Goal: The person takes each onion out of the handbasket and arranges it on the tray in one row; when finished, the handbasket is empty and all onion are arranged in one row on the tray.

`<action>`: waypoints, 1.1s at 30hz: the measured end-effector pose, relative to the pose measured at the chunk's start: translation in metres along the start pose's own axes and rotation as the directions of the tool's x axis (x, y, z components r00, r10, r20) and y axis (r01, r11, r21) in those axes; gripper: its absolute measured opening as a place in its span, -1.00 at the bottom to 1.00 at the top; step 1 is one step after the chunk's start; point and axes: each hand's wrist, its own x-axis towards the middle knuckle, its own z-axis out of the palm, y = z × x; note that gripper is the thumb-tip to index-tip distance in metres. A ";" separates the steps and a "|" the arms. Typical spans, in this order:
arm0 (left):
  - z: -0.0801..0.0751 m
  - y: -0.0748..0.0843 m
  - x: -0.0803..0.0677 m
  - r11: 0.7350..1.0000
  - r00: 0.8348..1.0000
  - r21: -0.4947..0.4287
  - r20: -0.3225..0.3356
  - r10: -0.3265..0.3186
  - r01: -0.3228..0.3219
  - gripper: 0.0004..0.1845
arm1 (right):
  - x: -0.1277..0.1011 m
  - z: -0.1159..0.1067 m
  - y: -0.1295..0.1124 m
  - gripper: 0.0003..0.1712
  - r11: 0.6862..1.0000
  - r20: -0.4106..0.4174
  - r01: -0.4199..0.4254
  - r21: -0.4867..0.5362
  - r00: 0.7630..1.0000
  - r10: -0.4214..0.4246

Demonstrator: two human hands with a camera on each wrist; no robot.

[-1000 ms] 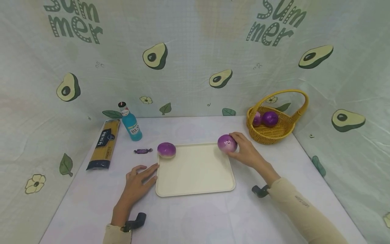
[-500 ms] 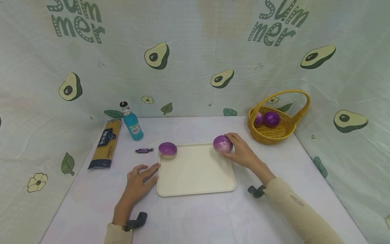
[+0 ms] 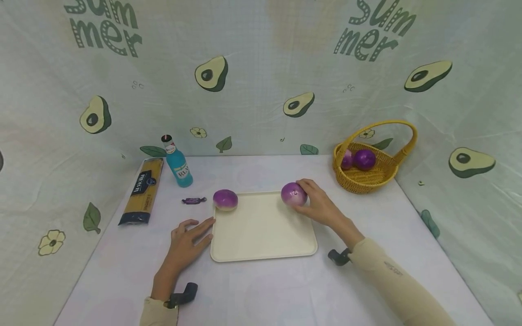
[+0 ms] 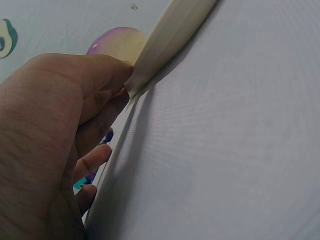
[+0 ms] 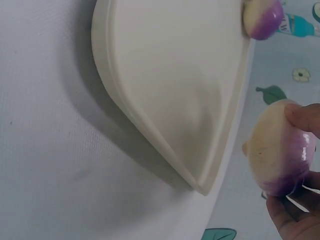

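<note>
My right hand grips a purple-and-cream turnip between thumb and fingers, over the far right corner of the cream tray. In the right wrist view the held turnip shows its cream side and small root nub, apart from the tray below. A second turnip rests at the tray's far left corner. My left hand touches the tray's left edge with fairly straight fingertips. Its thumb and fingers meet the rim in the left wrist view.
A wicker basket with a purple round vegetable and a paler one stands back right. At left are a spaghetti pack, a blue bottle and a purple wrapped candy. A printed cloth hangs behind.
My right hand has moved a little left with the turnip, further over the tray's far right corner. The left hand stays at the tray's edge; the whole view has shifted slightly.
</note>
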 end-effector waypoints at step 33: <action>-0.003 0.002 0.000 1.000 1.000 -0.005 0.013 -0.006 0.006 -0.46 | 0.013 0.022 -0.019 -0.10 0.998 0.000 0.055 0.028 0.998 -0.055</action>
